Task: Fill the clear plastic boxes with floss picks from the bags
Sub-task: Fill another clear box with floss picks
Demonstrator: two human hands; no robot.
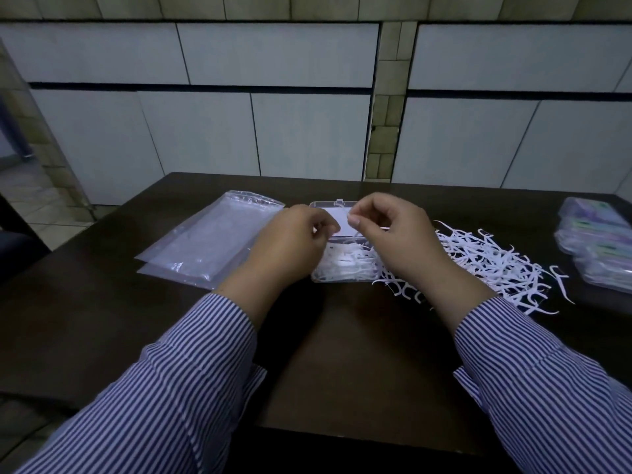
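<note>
A clear plastic box (337, 265) lies open on the dark table, its lid (333, 210) flat behind it, with white floss picks inside the tray. My left hand (290, 244) hovers over the box's left side, fingers curled; what it holds is hidden. My right hand (390, 237) is above the box's right side and pinches a white floss pick (354, 230) between thumb and fingers. A loose heap of floss picks (492, 261) spreads over the table to the right of the box.
Two flat clear plastic bags (208, 244) lie left of the box. A stack of closed filled boxes (598, 244) sits at the table's right edge. The dark table (342, 354) ends close to my sleeves; a tiled wall stands behind.
</note>
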